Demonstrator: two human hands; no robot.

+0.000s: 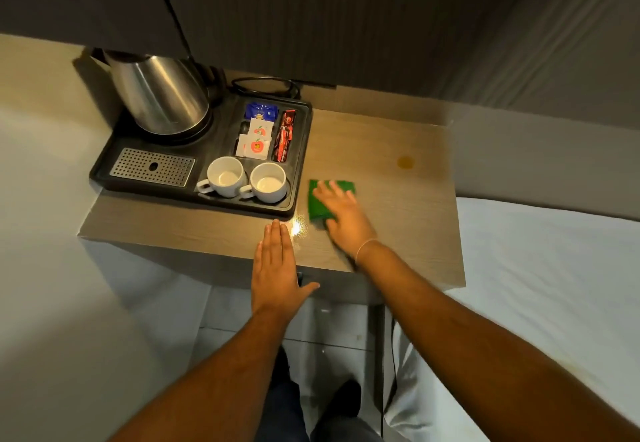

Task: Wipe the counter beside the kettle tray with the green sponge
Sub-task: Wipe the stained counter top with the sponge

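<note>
A green sponge [318,203] lies flat on the wooden counter [391,206], just right of the black kettle tray [298,178]. My right hand [343,216] presses on top of the sponge with fingers spread, covering its right half. My left hand [275,271] rests flat at the counter's front edge, fingers together, thumb out, holding nothing. A small brownish stain [405,162] marks the counter further right and back.
The tray holds a steel kettle [159,95], a drip grate [152,166], two white cups [225,175] [268,182] and sachets [256,140]. A dark cabinet [86,1] overhangs the kettle. A white bed [554,285] borders the counter's right side.
</note>
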